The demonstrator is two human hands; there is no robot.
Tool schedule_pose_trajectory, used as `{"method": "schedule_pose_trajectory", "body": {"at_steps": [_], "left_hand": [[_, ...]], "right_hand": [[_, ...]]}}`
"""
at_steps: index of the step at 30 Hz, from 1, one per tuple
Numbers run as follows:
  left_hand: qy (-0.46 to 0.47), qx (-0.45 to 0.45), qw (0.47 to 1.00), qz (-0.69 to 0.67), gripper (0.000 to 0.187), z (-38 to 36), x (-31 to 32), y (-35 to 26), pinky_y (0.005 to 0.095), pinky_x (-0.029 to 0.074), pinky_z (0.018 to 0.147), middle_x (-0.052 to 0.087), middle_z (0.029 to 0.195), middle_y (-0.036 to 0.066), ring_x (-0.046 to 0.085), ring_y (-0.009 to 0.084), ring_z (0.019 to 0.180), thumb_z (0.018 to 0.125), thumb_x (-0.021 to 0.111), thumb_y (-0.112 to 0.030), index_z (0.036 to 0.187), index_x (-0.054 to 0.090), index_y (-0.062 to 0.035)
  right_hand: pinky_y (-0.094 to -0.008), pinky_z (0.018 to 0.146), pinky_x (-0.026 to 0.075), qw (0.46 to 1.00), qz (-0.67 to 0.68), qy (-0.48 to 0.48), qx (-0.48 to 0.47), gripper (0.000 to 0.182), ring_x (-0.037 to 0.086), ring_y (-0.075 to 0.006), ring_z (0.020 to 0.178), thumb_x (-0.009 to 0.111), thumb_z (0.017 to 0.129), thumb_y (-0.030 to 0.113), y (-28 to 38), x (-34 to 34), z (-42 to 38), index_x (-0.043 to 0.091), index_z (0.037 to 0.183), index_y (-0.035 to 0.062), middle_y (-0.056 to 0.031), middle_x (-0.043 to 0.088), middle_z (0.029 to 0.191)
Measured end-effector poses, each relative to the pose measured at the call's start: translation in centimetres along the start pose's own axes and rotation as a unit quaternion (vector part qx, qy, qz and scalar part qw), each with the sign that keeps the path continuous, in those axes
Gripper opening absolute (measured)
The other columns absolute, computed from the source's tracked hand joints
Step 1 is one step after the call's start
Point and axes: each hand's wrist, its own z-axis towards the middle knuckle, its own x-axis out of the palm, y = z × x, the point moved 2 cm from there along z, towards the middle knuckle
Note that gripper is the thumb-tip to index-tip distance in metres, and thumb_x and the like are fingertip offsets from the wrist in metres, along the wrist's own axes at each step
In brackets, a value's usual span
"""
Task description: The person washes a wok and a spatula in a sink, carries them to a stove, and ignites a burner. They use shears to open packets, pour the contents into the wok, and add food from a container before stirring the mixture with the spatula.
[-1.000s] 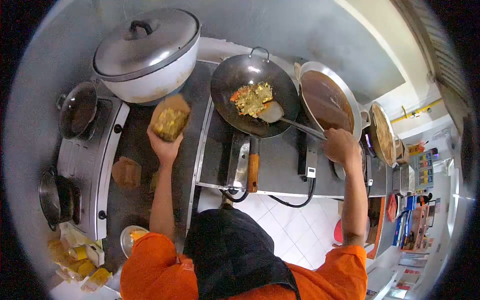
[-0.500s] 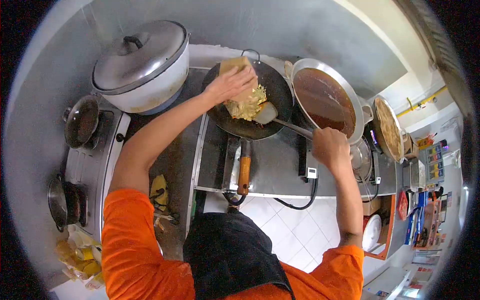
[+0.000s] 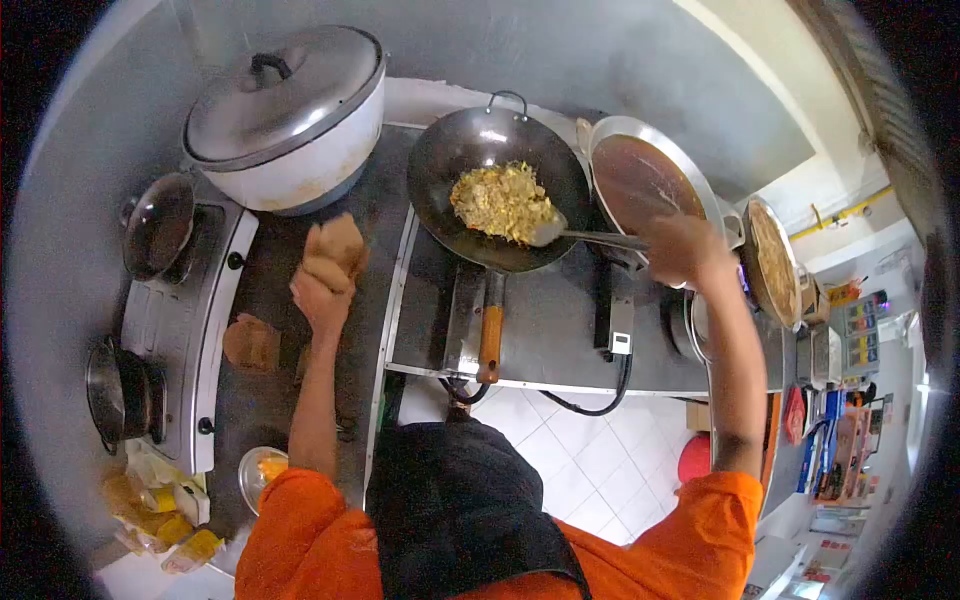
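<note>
Two hands are gripping, fingers (image 3: pixel 327 271) curled: left hand (image 3: pixel 322 295) a carton (image 3: pixel 341 241), blurred right hand (image 3: pixel 688 250) seemingly a spatula (image 3: pixel 605 239), stirring food (image 3: pixel 500 202) in the wok (image 3: pixel 450 145), apparently calling for even strokes.

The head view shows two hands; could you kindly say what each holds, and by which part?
The right hand holds the spatula by its handle; the left hand holds a brown container by its near end.
</note>
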Motion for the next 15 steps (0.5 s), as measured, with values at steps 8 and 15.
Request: {"method": "schedule_pose_trajectory", "body": {"at_steps": [8, 15], "left_hand": [[0.037, -0.124, 0.989, 0.07, 0.105, -8.0, 1.6, 3.5, 0.051, 0.025, 0.105, 0.037, 0.131, 0.026, 0.033, 0.0392, 0.123, 0.063, 0.08, -0.047, 0.133, 0.025, 0.0087], [0.423, -0.558, 0.445, -0.558, 0.05, -12.9, -0.4, -19.5, 0.0416, 0.041, 0.088, 0.052, 0.1, 0.012, 0.052, 0.0275, 0.101, 0.083, 0.065, -0.045, 0.109, 0.049, -0.0051]], "right_hand": [[-0.0425, 0.073, 0.052, 1.0, 0.001, 0.021, -0.007, 0.031, 0.065, -0.034, 0.084, 0.051, 0.081, 0.026, 0.1, -1.1, 3.8, 0.065, 0.103, 0.0093, -0.0207, 0.065, 0.091], [-0.0431, 0.082, 0.05, 0.999, -0.007, 0.016, -0.032, 0.04, 0.062, -0.0355, 0.095, 0.048, 0.087, 0.038, 0.9, 0.3, 6.1, 0.063, 0.113, 0.0116, -0.0197, 0.064, 0.103]]}}
